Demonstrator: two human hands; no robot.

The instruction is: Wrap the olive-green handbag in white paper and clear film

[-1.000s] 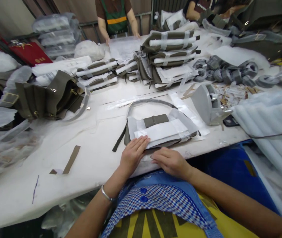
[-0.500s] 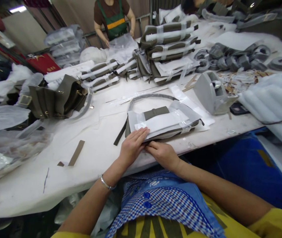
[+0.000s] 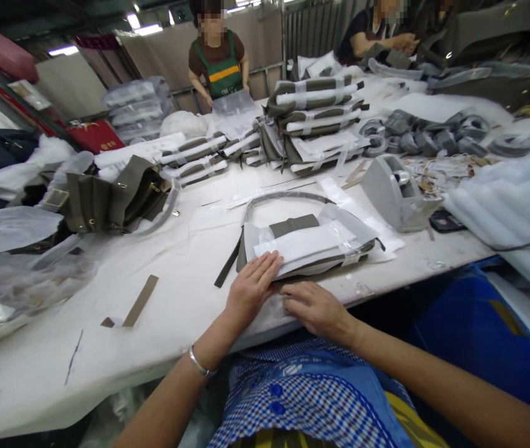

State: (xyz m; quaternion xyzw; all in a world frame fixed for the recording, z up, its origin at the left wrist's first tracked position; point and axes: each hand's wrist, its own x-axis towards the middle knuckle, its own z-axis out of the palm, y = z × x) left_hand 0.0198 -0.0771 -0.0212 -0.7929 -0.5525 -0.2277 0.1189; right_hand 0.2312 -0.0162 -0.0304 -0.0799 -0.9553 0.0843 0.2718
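Note:
A dark olive bag (image 3: 295,225) lies on the white-covered table, partly wrapped in white foam sheet (image 3: 311,246) with clear tape, its grey-wrapped handle (image 3: 288,195) arching away from me. My left hand (image 3: 254,281) rests on the bag's near left corner, fingers stretched over the foam. Just right of it, my right hand (image 3: 314,305) is at the table's front edge, below the bag's near edge, with its fingers curled; whether something small is between them is hidden. A dark strap (image 3: 228,260) sticks out at the bag's left.
Olive bags (image 3: 111,196) lie at the left, wrapped ones (image 3: 318,99) are stacked behind. A grey tape dispenser (image 3: 393,193) stands at the right, near white foam (image 3: 512,199). A blue container (image 3: 461,323) is below the edge. A person in a green apron (image 3: 222,68) stands across the table.
My right hand has drawn slightly back from the bag's near edge, while my left hand stays on the corner. The camera view has tilted up, showing more of the background.

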